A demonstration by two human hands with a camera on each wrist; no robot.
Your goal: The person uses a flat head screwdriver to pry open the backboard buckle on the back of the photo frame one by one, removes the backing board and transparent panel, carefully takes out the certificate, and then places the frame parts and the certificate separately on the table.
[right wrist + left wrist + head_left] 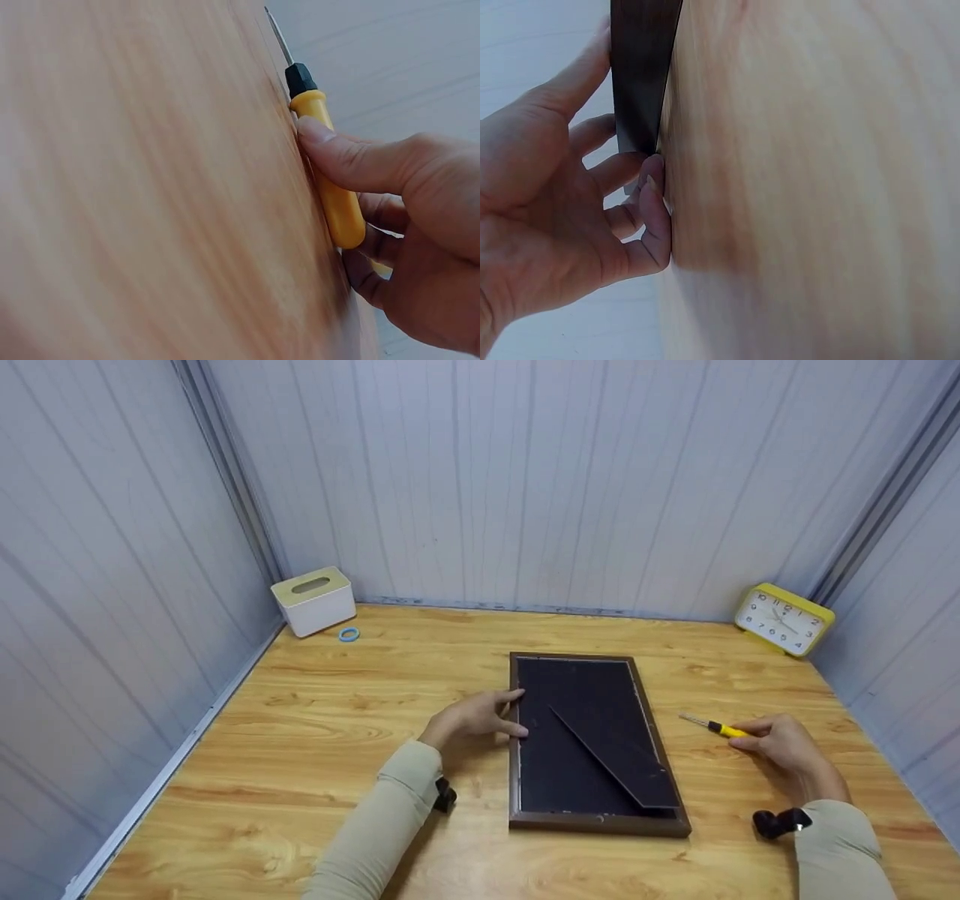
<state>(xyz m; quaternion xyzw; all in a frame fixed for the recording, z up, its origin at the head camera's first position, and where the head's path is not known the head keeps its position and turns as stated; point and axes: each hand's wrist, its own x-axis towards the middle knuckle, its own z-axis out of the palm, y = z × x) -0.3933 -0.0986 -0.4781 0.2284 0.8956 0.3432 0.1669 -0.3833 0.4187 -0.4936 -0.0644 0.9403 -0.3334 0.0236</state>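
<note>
A dark brown picture frame lies back side up on the table, its black backing board showing. A slanted stand leg rests across that backing. At the frame's left edge, my left hand has thumb and index finger over the rim; in the left wrist view the other fingers curl against the frame's side, low by the tabletop. To the right, my right hand pinches a screwdriver by its yellow handle, thumb on top. Its metal shaft points left, toward the frame, lying apart from it.
The wood-grain table is walled on three sides. A white tissue box with a wooden-looking lid stands in the back left corner, a blue ring beside it. At the back right leans a yellow alarm clock.
</note>
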